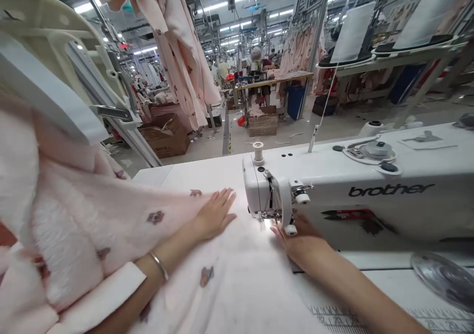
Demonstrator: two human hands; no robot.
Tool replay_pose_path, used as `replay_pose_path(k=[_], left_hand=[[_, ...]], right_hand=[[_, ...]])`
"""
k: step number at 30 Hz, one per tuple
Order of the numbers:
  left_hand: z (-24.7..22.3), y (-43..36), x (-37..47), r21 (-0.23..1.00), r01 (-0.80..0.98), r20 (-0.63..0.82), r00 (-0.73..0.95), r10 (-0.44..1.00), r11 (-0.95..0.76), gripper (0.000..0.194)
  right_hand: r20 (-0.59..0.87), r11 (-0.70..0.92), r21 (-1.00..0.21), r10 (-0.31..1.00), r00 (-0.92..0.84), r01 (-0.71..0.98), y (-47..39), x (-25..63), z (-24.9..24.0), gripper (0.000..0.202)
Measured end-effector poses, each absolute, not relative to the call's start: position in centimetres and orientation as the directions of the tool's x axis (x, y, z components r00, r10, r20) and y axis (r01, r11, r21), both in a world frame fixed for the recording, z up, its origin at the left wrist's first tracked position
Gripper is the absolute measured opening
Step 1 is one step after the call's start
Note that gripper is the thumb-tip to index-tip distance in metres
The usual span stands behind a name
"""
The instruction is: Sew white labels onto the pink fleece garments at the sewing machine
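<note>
At the near side, the lower part of the view is filled by pink fabric (244,289), whose right edge is run from the needle area down past the printed ruler markings (351,319). Bare bench (185,173) is left right of that edge, bounded by a clear round object (440,279), and in a strip beyond the fabric, left of the machine head. The fabric is spread flat in the middle and bunched in a heap at the left; its spread part is pointed rightward, toward the needle. Its full long axis cannot be told, as it is cut off by the frame.

The left hand (217,215) is laid flat on the fabric, fingers extended, thumb apart, with nothing gripped. The right hand (299,235) is held beside the needle, its fingers partly hidden by the sewing machine (329,163); whether fabric is pinched cannot be told. Red snips (348,214) are seen against the machine's body.

Past the bench's far edge, pale floor (207,151) is seen. A cardboard box (166,141) is set there at the left, near hanging pink cloth (185,62); thread cones (353,32) are stood at the right. Farther off, another workstation (289,77) is placed under ceiling lights (237,0).
</note>
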State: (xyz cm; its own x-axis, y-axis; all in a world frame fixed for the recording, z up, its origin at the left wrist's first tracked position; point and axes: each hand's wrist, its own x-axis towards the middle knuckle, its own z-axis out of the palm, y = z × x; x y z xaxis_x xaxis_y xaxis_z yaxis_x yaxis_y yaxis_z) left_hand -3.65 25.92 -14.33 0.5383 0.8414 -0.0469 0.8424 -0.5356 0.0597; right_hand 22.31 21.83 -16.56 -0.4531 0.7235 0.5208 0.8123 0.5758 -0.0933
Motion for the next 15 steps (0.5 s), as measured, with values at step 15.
replay_pose_path(k=[15], left_hand=[[-15.1,18.4,-0.7,0.103,0.937,-0.112,0.343,0.932,-0.333,0.062]], right_hand=[[0.586,0.752,0.24,0.392,-0.71,0.613,12.8,20.7,-21.6,0.044]])
